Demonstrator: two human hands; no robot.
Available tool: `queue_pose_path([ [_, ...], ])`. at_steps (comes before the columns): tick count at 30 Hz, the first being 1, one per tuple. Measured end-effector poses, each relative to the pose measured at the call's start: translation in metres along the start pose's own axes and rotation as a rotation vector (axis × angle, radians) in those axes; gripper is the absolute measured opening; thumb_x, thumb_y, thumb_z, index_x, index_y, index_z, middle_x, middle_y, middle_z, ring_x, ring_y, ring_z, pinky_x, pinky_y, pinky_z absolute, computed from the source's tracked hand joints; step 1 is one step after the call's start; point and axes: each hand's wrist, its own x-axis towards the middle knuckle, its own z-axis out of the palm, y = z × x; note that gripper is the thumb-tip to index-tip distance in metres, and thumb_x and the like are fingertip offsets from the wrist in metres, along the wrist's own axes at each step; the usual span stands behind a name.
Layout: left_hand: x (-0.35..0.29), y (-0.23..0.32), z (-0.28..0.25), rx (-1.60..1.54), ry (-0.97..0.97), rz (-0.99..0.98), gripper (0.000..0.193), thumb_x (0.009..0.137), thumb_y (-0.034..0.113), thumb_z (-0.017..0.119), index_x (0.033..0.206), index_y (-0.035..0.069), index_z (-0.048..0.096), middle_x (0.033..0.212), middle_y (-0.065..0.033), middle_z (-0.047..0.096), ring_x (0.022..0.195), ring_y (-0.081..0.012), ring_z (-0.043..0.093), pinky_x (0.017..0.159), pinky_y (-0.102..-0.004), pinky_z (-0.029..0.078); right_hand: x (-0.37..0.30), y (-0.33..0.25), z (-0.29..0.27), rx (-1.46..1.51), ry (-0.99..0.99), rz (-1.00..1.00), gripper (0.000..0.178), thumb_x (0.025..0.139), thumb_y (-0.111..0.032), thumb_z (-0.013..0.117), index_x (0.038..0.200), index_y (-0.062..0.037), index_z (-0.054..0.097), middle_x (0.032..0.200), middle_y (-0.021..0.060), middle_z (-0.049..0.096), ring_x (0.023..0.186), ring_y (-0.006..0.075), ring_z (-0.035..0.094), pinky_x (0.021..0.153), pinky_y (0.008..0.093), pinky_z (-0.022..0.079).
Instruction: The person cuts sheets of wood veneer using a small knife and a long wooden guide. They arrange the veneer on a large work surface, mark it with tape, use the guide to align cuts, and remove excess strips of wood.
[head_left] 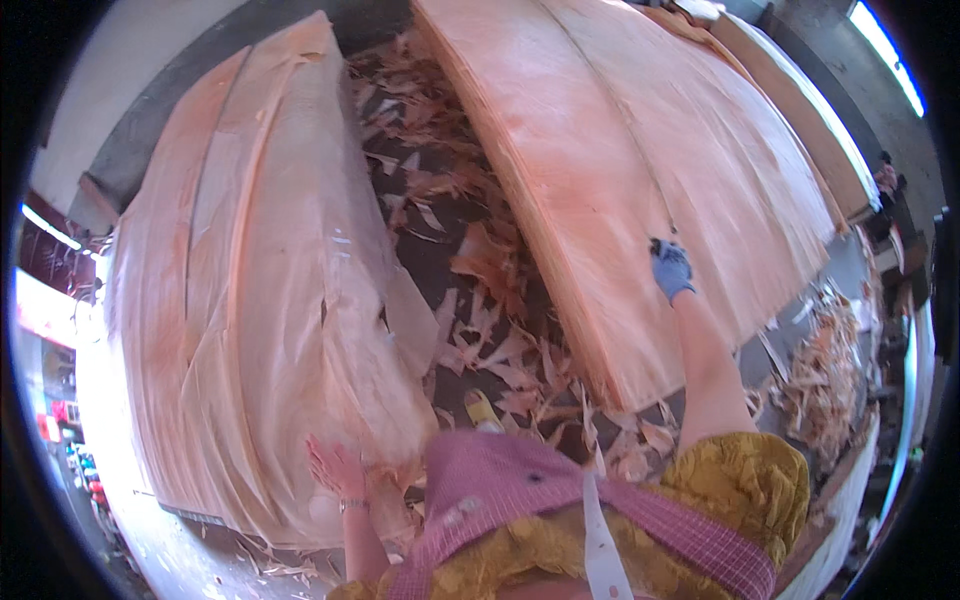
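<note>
Two stacks of thin pale wood veneer sheets lie before me. My left hand (335, 467) is bare, fingers spread, resting flat on the near corner of the left veneer stack (260, 300). My right hand (671, 268) wears a blue glove and reaches out onto the right veneer stack (640, 170), pinching a thin edge or strip of the top sheet. I wear a pink checked apron over a yellow top (600, 520).
Torn veneer scraps (480, 300) litter the dark floor between the two stacks. More scraps are heaped at the right (825, 370). A further stack of boards (800, 110) lies behind the right one. A yellow shoe tip (482, 408) shows below.
</note>
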Motion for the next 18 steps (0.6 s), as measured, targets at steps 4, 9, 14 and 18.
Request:
queue_pose_path([
  [4, -0.015, -0.031, 0.022, 0.091, -0.085, 0.101, 0.055, 0.095, 0.025, 0.05, 0.145, 0.006, 0.038, 0.153, -0.0169, 0.034, 0.143, -0.0322, 0.029, 0.117, -0.0462, 0.021, 0.039, 0.039, 0.059, -0.21, 0.264, 0.036, 0.025, 0.096, -0.024, 0.048, 0.112, -0.0081, 0.057, 0.113, 0.014, 0.061, 0.106, 0.0318, 0.057, 0.09, 0.0452, 0.045],
  [9, -0.018, -0.021, 0.018, 0.091, -0.093, 0.043, 0.057, 0.094, 0.026, 0.051, 0.146, 0.007, 0.037, 0.154, -0.0149, 0.032, 0.145, -0.0311, 0.025, 0.118, -0.0454, 0.019, 0.105, 0.075, 0.092, -0.569, 0.288, -0.062, 0.031, 0.09, -0.007, 0.048, 0.119, -0.0142, 0.057, 0.104, 0.0092, 0.057, 0.102, 0.0281, 0.055, 0.083, 0.0418, 0.047],
  [14, -0.01, -0.018, 0.015, 0.104, -0.066, 0.034, 0.056, 0.093, 0.029, 0.053, 0.144, 0.011, 0.039, 0.152, -0.0142, 0.034, 0.144, -0.0304, 0.025, 0.117, -0.0448, 0.02, 0.165, 0.116, 0.157, -0.54, 0.244, -0.208, 0.049, 0.09, 0.001, 0.044, 0.139, -0.0063, 0.045, 0.123, 0.014, 0.059, 0.109, 0.027, 0.06, 0.094, 0.0343, 0.047],
  [18, -0.019, -0.035, 0.044, 0.061, -0.084, 0.056, 0.057, 0.092, 0.03, 0.054, 0.144, 0.011, 0.038, 0.152, -0.0134, 0.034, 0.143, -0.0312, 0.027, 0.116, -0.0452, 0.022, 0.195, 0.139, 0.149, -0.203, 0.406, -0.153, 0.057, 0.09, -0.008, 0.051, 0.145, -0.0075, 0.034, 0.117, 0.0182, 0.065, 0.095, 0.0298, 0.068, 0.078, 0.04, 0.055],
])
